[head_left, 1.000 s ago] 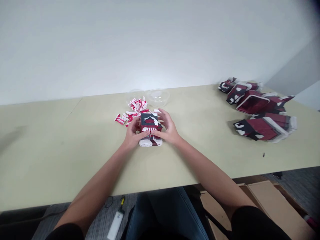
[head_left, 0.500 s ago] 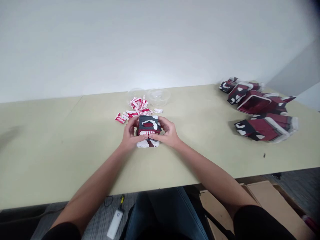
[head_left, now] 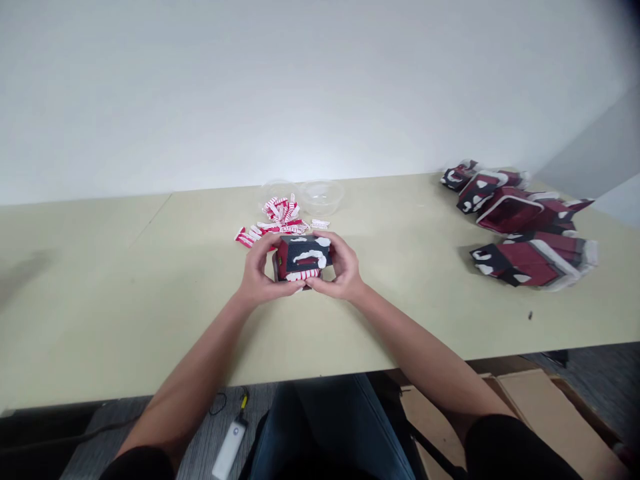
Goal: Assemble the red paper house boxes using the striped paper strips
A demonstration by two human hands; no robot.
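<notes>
Between my two hands is a small house-shaped box (head_left: pixel 309 259), dark red with a dark roof, white snow-like patches and a red-and-white striped strip along its near lower edge. My left hand (head_left: pixel 261 272) grips its left side, thumb along the front. Around the right side curls my right hand (head_left: pixel 344 268), its thumb pressing by the striped strip near the left thumb. Just beyond the box lies a pile of red-and-white striped pieces (head_left: pixel 283 217), partly covered by my left fingers. One separate striped piece (head_left: pixel 320 224) lies right of the pile.
Two clear plastic bowls (head_left: pixel 323 195) stand behind the pile near the wall. Several dark red and black house-shaped pieces with white trim (head_left: pixel 543 259) lie at the table's right. A small dark bit (head_left: pixel 531 315) sits nearer the front edge. Below are cardboard (head_left: pixel 560 413) and a white power strip (head_left: pixel 230 448).
The box has been tipped in my hands, so its roof shows more and the white-patched lower face is mostly hidden. Both hands keep hold of it.
</notes>
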